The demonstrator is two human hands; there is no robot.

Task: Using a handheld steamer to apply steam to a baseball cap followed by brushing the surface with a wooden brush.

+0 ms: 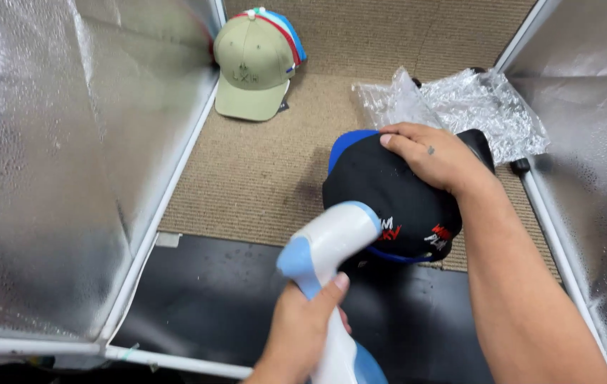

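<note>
My right hand [431, 153] lies palm down on top of a black cap with a blue brim and red and white stitching [389, 199], holding it in place at the middle of the view. My left hand [303, 331] grips the handle of a white and light blue handheld steamer [328, 245], thumb on its back. The steamer's head points at the front of the black cap, close to it or touching it. The cap stands on something hidden beneath it.
A stack of caps with an olive green one on top [255, 67] lies on the brown carpet at the back left. Crumpled clear plastic [460, 107] lies behind the black cap. Silvery reflective panels [47, 163] stand left and right; a black mat [211, 299] covers the near floor.
</note>
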